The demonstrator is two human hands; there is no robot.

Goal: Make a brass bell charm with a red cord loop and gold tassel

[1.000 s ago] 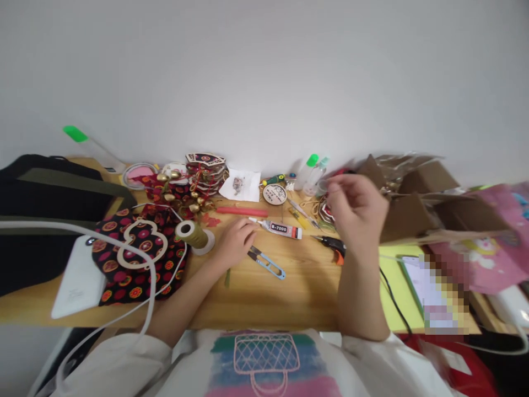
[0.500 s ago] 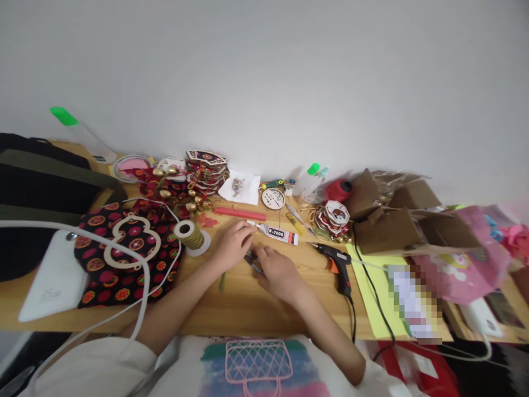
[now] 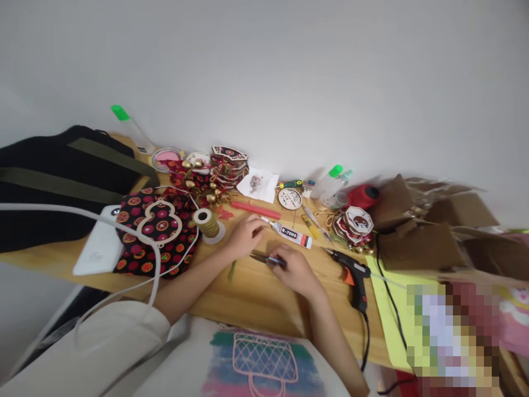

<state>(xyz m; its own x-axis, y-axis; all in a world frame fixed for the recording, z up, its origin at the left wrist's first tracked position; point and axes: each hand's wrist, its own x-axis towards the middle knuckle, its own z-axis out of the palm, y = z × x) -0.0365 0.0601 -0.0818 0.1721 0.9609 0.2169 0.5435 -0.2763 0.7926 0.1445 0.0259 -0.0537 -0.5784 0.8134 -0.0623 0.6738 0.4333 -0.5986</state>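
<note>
A: How far along is it?
B: Midway, I'd judge. Thread snips (image 3: 261,257) are in hand over the table (image 3: 256,303), but I see nothing between the blades. No finished cut visible near them.

A: What looks done?
B: Fan-shaped pieces (image 3: 230,165) sit stacked at the back, octagonal pieces (image 3: 359,220) at the right. Both look assembled to me. Gourd-shaped frame (image 3: 179,225) just lies on patterned fabric (image 3: 144,266), so I'd call that one undone. Exact count left: can't tell.

A: Grip?
B: Right hand (image 3: 294,268): fingers curled around the snips' handle end, blades pointing left. Left hand (image 3: 247,236): fingers bent, tips near the nozzle of the glue tube (image 3: 292,235). Can't tell if it pinches anything or touches the nozzle.

A: Snips: where, what condition?
B: Mid-table, below the tube, near the left hand. Dark slim blades, bit of blue at the handle, rest hidden by fingers. Blade gap too small to read.

A: Nearby?
B: Thread spool (image 3: 205,223) upright left of the left hand, green scrap (image 3: 232,270) flat below it. Glue gun (image 3: 353,275) on its side, right of the right hand, nobody on it.
</note>
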